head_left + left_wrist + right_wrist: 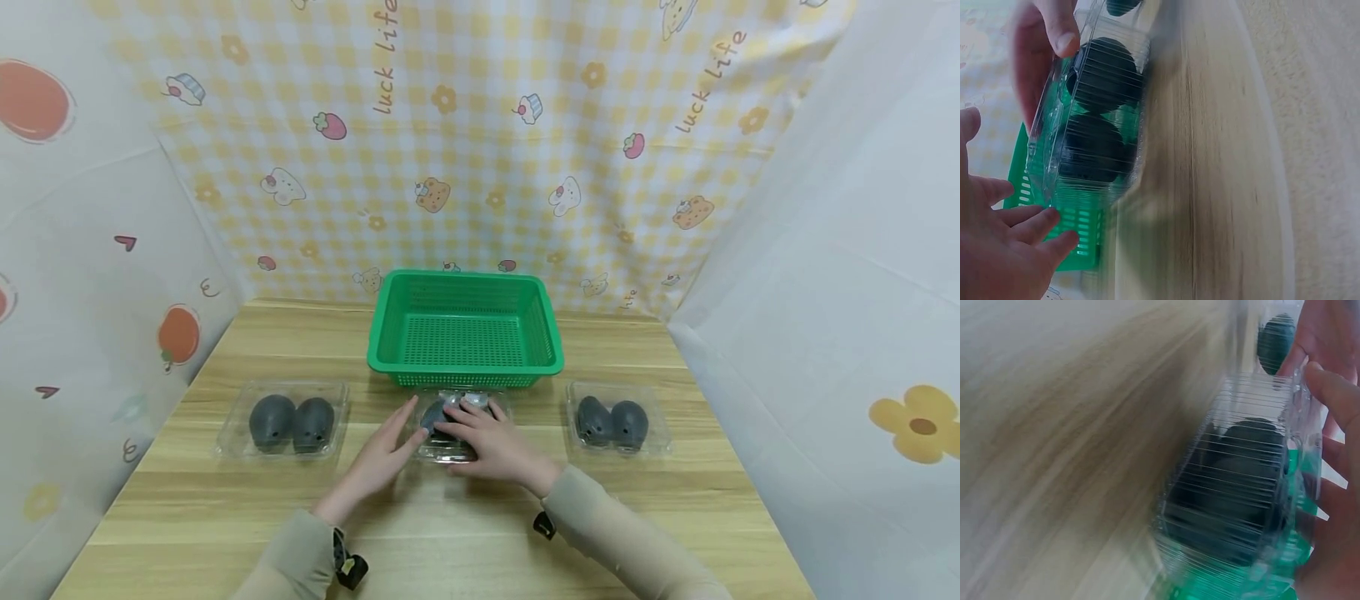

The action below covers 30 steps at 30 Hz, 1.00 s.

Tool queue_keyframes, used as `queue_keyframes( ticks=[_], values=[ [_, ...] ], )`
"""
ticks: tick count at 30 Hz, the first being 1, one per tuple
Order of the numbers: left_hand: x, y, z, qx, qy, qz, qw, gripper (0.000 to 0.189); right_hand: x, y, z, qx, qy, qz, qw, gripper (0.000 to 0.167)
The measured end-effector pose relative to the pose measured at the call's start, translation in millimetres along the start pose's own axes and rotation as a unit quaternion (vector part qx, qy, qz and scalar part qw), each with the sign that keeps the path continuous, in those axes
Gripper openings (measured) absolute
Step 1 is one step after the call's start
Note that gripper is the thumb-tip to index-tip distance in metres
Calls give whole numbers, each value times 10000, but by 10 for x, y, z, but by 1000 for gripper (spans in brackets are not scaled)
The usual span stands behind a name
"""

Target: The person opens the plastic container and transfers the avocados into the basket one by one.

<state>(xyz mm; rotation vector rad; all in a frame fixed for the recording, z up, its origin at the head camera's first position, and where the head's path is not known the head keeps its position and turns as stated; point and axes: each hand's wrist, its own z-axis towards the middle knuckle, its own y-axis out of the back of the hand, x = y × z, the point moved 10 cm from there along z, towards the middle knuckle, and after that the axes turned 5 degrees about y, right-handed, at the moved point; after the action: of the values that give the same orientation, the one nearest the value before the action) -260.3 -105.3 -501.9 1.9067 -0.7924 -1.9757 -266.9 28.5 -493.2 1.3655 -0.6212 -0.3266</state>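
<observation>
At the left of the head view, your patterned white cloth (97, 200) hangs beside the worktop (450, 550); at centre left stands a clear plastic container (234, 429) with two dark grey egg-shaped pieces (272, 422) side by side in it. Right of that, below centre, your left hand (378, 460) reaches up out of a beige sleeve (296, 542), its fingers apart and fairly straight, beside the left end of the middle container (448, 457); you cannot tell whether they touch it. That ribbed, see-through middle container sits on the worktop just below the frame's centre, directly in front of the green basket (465, 371), and holds dark rounded contents (1091, 147). Behind the basket, a yellow checked curtain (465, 150) fills the upper middle. Your right hand (495, 446) lies across the top of the middle container with its fingers fanned out; the left wrist view, at upper left, shows its thumb along the container's edge. At centre right, well apart, is the right-hand container (658, 429), with two more grey egg-shaped pieces (629, 423) next to each other. White cloth with a yellow flower (921, 425) closes the far right.
</observation>
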Motion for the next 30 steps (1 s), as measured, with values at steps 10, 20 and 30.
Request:
queue_keyframes(
  ticks=[10, 20, 30],
  values=[
    [13, -57, -16, 66, -81, 192, 9998, 82, 8, -15, -8, -267, -6, -318, 9991, 60],
    [105, -115, -3, 140, -14, 297, 9995, 107, 2, -48, 5, -355, -102, -567, 9977, 63],
    [120, -103, 8, 35, 122, 167, 9998, 107, -2, -88, 15, -480, -130, -932, 9944, 56]
  ],
)
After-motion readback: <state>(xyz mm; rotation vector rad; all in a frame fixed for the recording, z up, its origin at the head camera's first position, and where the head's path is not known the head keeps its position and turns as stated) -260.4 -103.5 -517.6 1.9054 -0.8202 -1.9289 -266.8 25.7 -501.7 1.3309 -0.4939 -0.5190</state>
